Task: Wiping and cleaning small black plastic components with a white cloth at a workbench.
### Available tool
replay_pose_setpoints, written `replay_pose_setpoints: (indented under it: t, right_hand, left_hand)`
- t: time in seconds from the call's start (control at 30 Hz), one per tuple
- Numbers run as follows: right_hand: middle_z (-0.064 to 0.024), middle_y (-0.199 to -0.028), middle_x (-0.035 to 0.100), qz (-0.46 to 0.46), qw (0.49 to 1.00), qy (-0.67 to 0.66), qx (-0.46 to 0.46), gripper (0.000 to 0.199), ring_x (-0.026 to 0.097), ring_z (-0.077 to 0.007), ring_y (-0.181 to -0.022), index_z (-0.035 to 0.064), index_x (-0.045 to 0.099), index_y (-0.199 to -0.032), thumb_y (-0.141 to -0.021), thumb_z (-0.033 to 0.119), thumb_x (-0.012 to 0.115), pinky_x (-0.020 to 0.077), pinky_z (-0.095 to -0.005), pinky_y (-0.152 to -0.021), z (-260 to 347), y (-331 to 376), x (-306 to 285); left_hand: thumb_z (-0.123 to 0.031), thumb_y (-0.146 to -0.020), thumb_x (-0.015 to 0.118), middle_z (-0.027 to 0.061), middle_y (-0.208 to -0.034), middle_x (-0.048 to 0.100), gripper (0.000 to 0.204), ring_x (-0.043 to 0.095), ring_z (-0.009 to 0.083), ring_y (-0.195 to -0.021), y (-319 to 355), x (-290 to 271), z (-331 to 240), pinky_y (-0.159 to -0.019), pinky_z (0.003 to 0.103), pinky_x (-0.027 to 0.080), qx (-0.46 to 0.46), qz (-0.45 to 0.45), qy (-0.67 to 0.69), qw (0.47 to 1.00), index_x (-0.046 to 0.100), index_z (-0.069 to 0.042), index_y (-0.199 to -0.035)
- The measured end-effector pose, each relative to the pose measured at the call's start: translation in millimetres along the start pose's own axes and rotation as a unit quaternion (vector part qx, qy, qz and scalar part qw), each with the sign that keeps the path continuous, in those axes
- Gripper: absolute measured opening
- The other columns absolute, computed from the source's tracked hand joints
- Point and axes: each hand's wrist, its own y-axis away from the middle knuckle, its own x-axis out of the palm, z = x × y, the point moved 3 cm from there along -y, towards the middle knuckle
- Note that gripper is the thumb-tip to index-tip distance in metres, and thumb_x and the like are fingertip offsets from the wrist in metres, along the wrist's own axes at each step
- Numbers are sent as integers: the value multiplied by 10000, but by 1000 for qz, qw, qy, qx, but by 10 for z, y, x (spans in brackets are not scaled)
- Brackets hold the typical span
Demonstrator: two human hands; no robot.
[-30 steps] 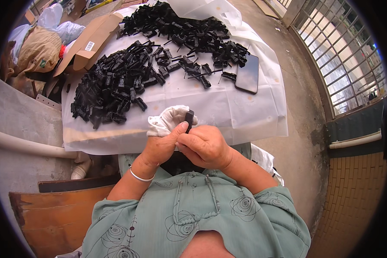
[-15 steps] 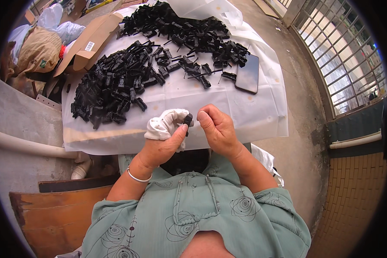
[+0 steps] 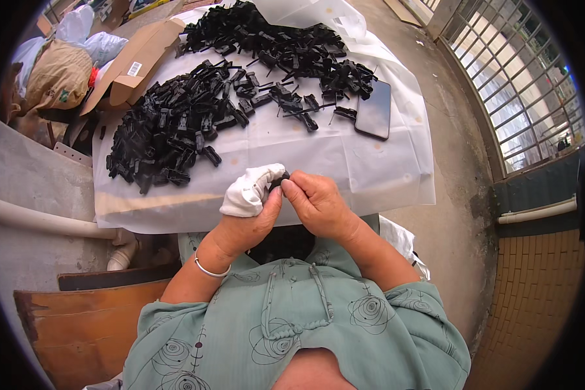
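Note:
My left hand [image 3: 246,224] has white cloth wrapped over its fingers [image 3: 250,190] and pinches a small black plastic part [image 3: 278,181] at the near edge of the white sheet [image 3: 344,162]. My right hand [image 3: 318,205] meets it from the right, its fingertips on the same part. Beyond the hands, a big heap of black plastic parts [image 3: 169,133] lies at the left of the sheet. A second heap [image 3: 286,45] spreads along the far side, with loose pieces [image 3: 292,104] between.
A dark phone [image 3: 374,109] lies on the sheet at the right. An open cardboard box [image 3: 136,62] and stuffed bags [image 3: 58,71] stand at the far left. A white pipe [image 3: 39,221] runs below the left side; a metal window grille [image 3: 513,71] is at the right.
One second ago both hands were closed together on the part. Then the right hand lifted off with its fingers spread. Now it is back on the part with the left hand.

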Motion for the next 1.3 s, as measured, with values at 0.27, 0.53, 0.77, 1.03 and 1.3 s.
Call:
replay_pose_setpoints:
  t: [0.27, 0.53, 0.77, 1.03, 1.3]
  right_hand:
    - [-12, -552, 380, -53, 994, -37, 86, 247, 329, -88, -540, 12, 465, -689, -907, 125, 492, 324, -266, -471, -187, 6, 135]
    - [14, -609, 433, 12, 989, -123, 86, 250, 359, -67, -586, 19, 473, -709, -928, 139, 464, 344, -247, -510, -292, 31, 127]
    - [45, -646, 453, 2, 984, -125, 127, 234, 374, -48, -620, 19, 506, -738, -928, 152, 474, 360, -222, -544, -358, 38, 163]
    - [40, -640, 466, 10, 990, -102, 99, 167, 398, -51, -611, 12, 557, -811, -910, 132, 496, 362, -224, -538, -255, -9, 32]
    - [-39, -610, 510, 35, 999, -13, -18, 89, 451, -107, -535, 9, 619, -870, -804, 69, 622, 379, -251, -500, -160, 63, -28]
  left_hand:
    - [-6, -747, 538, 202, -912, 583, 280, 578, 356, -818, -15, 112, -19, -724, 379, 479, 154, -31, -211, 965, 550, 30, -1024]
    - [-28, -759, 545, 198, -954, 593, 291, 590, 332, -864, -37, 92, 103, -773, 359, 477, 23, -17, -56, 998, 553, 35, -1043]
    - [-35, -752, 556, 201, -947, 592, 283, 588, 332, -860, -14, 130, 2, -778, 357, 474, 102, -29, -202, 974, 552, 33, -1026]
    - [-36, -832, 545, 72, -875, 566, 310, 534, 155, -743, -94, 93, 266, -670, 276, 450, 5, -26, 97, 995, 457, -8, -1128]
    - [-78, -914, 432, 45, -873, 537, 359, 419, 54, -557, -55, -9, 186, -493, 172, 364, -148, 52, 373, 914, 352, -71, -1263]
